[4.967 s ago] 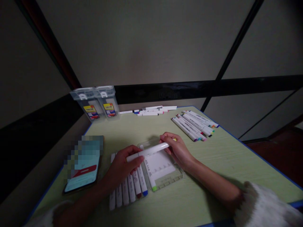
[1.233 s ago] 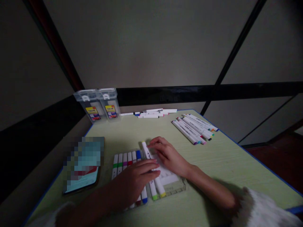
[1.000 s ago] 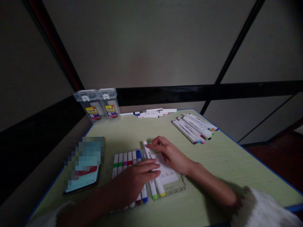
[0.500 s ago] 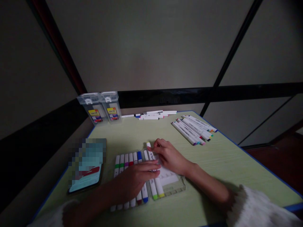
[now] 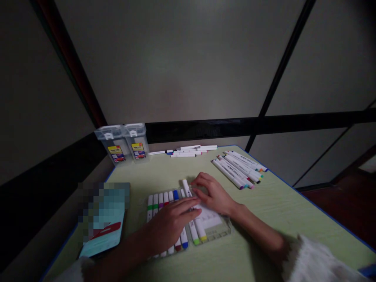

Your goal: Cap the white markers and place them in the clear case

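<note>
My left hand (image 5: 173, 219) lies flat over a clear plastic marker case (image 5: 226, 231), fingers stretched out across the markers in it. Its fingertips rest on a yellow-ended marker (image 5: 200, 230), whose top tilts left at the case's far edge. Beside that lies a green-ended marker (image 5: 194, 234), partly covered by the same hand. To the right, my right hand (image 5: 213, 194) is just beside the yellow-ended marker's upper end, fingers bent and a little apart, with nothing seen in them. Several white markers with coloured caps (image 5: 155, 199) fill the case's left half, partly under my left forearm.
Several loose markers (image 5: 237, 170) lie at the table's right side, and more markers (image 5: 185, 152) lie along the back edge. Two clear lidded boxes (image 5: 136, 145) stand at the back left. A phone (image 5: 108, 223) lies left of the case, its screen partly blurred.
My right hand's fingertips have drawn back right from the yellow-ended marker's top. My left hand stays stretched over the markers. The view has tilted slightly up.
</note>
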`<state>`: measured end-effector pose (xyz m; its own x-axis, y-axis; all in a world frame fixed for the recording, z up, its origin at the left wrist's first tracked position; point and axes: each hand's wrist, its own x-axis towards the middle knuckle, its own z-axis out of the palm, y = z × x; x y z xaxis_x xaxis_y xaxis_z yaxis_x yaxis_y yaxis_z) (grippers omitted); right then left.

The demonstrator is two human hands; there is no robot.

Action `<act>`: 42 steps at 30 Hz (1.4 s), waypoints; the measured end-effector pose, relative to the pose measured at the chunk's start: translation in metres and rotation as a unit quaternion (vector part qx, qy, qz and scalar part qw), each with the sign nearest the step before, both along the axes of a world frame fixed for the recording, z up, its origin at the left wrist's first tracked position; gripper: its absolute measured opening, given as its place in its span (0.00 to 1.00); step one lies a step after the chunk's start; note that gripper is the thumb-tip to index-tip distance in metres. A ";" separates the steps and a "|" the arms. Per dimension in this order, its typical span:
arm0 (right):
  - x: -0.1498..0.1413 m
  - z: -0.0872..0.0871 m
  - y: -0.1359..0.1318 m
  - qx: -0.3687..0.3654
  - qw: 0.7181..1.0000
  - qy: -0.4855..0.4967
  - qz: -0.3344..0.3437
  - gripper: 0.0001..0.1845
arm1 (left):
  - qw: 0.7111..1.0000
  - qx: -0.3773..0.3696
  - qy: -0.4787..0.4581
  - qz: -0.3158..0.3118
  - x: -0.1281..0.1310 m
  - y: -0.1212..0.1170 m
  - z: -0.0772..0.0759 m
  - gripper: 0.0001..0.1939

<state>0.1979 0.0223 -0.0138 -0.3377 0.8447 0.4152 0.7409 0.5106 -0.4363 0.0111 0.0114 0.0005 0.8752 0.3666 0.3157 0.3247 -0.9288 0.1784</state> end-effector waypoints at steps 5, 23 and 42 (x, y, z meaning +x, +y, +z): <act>-0.010 0.003 -0.007 -0.060 0.995 -0.030 -0.076 0.10 | 0.993 0.049 0.028 0.106 -0.005 -0.008 0.000 0.06; -0.022 0.009 -0.020 -0.112 0.990 -0.033 -0.080 0.10 | 0.986 -0.014 0.091 0.138 -0.007 -0.004 -0.003 0.10; 0.073 0.025 0.003 0.003 0.918 -0.152 -0.367 0.09 | 0.988 -0.026 0.086 0.129 -0.007 -0.004 -0.001 0.11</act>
